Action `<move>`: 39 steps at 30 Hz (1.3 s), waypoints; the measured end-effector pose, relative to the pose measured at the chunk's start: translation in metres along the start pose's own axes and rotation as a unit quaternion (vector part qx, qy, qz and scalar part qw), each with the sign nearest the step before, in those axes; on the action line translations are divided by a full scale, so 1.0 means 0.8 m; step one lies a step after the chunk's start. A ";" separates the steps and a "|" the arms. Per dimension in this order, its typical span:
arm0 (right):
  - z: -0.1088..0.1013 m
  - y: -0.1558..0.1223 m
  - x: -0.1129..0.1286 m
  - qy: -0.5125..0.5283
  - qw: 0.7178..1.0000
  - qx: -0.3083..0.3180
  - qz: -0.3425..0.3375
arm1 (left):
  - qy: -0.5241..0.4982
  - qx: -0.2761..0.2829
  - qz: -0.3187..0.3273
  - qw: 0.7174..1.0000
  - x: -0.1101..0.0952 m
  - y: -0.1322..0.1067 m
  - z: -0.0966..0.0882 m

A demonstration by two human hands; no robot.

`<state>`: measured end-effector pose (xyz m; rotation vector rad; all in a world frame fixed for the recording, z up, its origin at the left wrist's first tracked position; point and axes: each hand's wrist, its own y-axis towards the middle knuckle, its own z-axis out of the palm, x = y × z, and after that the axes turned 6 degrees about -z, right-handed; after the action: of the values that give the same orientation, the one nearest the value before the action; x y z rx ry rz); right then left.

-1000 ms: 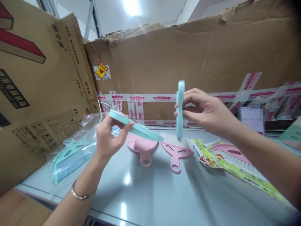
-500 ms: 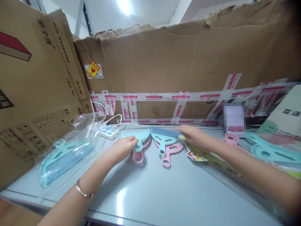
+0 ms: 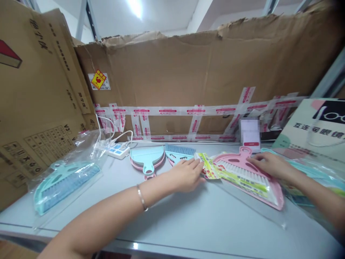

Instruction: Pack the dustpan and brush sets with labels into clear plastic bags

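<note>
My left hand (image 3: 187, 175) reaches over two brushes, fingers stretched out, their tips by the printed card (image 3: 207, 166) of a clear plastic bag. Under it, the blue brush (image 3: 179, 150) shows only in part and the pink one is hidden. My right hand (image 3: 272, 165) has its fingers bent against the upper right of a bagged pink dustpan (image 3: 276, 194), which lies flat with a white-bristled brush (image 3: 241, 172). The thumb's grip is hard to make out. Left of the brushes, a teal dustpan (image 3: 147, 155) lies stacked on a pink one (image 3: 161, 163).
A bagged teal dustpan and brush (image 3: 68, 183) lies at the left, more teal ones (image 3: 309, 171) under my right forearm. A power strip (image 3: 118, 150) with white cables, a phone (image 3: 250, 133) and a printed box (image 3: 304, 126) stand behind. Large cartons (image 3: 167, 72) wall the back and left.
My left hand has let go of the teal dustpan's handle and moved right over the brushes. My right hand has moved from beside the blue brush to the bagged pink dustpan.
</note>
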<state>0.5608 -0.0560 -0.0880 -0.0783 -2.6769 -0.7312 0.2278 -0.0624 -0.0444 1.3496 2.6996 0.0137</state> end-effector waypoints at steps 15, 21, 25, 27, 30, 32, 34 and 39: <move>-0.090 0.064 0.037 -0.114 0.932 -0.334 -0.083 | -0.075 0.025 0.046 0.996 -0.016 0.086 0.036; -0.084 0.089 0.034 -0.162 0.924 -0.321 -0.132 | -0.200 -0.210 -0.074 0.954 0.015 0.084 0.004; -0.082 0.108 0.059 -0.137 0.921 -0.354 -0.089 | -0.286 -0.322 -0.049 0.901 0.027 0.103 -0.022; -0.075 0.115 0.083 -0.110 0.925 -0.346 -0.113 | -0.320 -0.367 -0.033 0.873 0.027 0.124 -0.040; -0.062 0.119 0.118 -0.058 0.933 -0.310 -0.176 | -0.377 -0.365 -0.029 0.850 0.024 0.162 -0.067; -0.055 0.116 0.130 -0.028 0.934 -0.299 -0.195 | -0.413 -0.308 -0.022 0.857 0.024 0.181 -0.077; -0.052 0.108 0.129 -0.015 0.928 -0.316 -0.197 | -0.423 -0.279 -0.029 0.862 0.028 0.189 -0.080; -0.038 0.066 0.119 0.084 0.893 -0.430 -0.105 | -0.460 -0.431 -0.152 0.761 0.044 0.159 -0.074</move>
<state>0.4900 -0.0294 -0.0042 0.0512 -2.0168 -1.8445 0.3011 0.0450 0.0189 0.4071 1.6295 0.3933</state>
